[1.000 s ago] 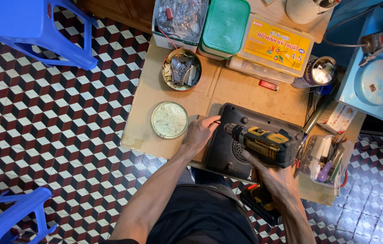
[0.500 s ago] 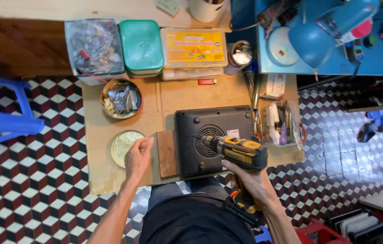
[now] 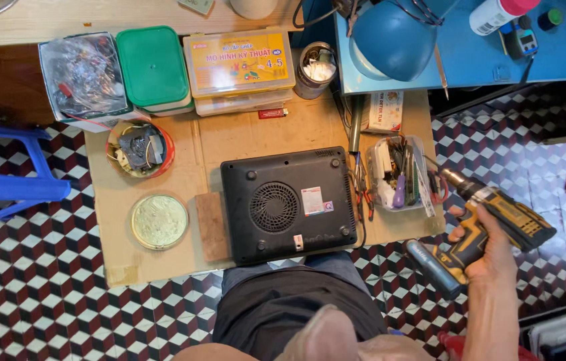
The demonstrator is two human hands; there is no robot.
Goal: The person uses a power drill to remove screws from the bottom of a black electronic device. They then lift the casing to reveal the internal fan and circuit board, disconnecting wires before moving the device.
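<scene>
Right hand [image 3: 490, 251] grips the yellow cordless drill [image 3: 490, 224], off the black appliance [image 3: 288, 204], at 3 o'clock; driving paused. Left hand: out of view.

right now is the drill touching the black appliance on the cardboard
No, the right hand holds the yellow drill off to the right over the tiled floor, well clear of the black appliance.

A yellow-and-black cordless drill [image 3: 490, 224], tilted with its bit up-left, is gripped right of the cardboard.
</scene>
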